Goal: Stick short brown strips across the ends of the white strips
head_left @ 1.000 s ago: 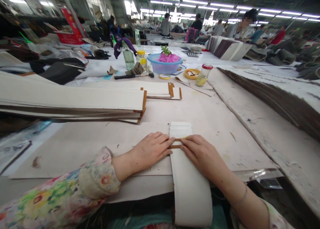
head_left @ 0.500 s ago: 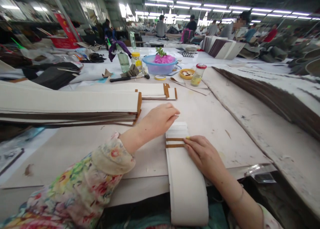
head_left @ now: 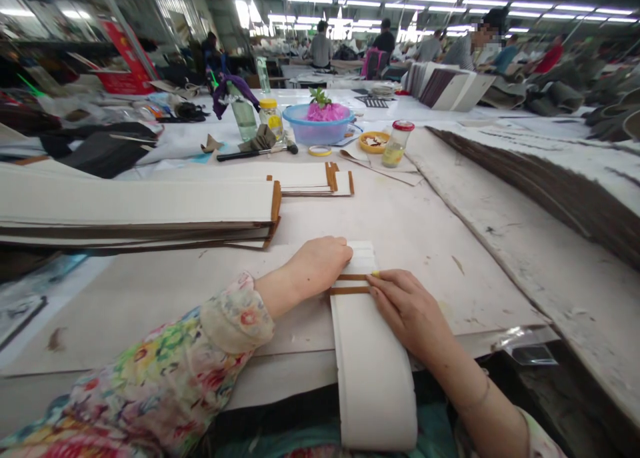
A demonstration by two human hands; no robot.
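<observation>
A long white strip [head_left: 375, 371] runs from the table's front edge toward me, its near end curving down over my lap. Two narrow brown bands [head_left: 350, 290] cross it near its far end. My right hand [head_left: 413, 311] is at the strip's right edge, thumb and fingers close together on the ends of the bands. A small yellow spot shows at its fingertips. My left hand [head_left: 325, 263] is closed, knuckles up, over the strip's left side just beyond the bands. What its fingers hold, if anything, is hidden.
Left, a stack of white strips with brown ends [head_left: 135, 201] lies beside a smaller stack [head_left: 305, 177]. Behind are a brush [head_left: 255, 154], a blue basin [head_left: 320, 131], a red-lidded jar [head_left: 397, 145] and a yellow dish [head_left: 374, 143]. Layered sheets [head_left: 550, 191] lie right. People work farther back.
My left hand has come down and slightly toward me, from above the strip's far end to its left side beside the bands. My right hand stays in place on the strip.
</observation>
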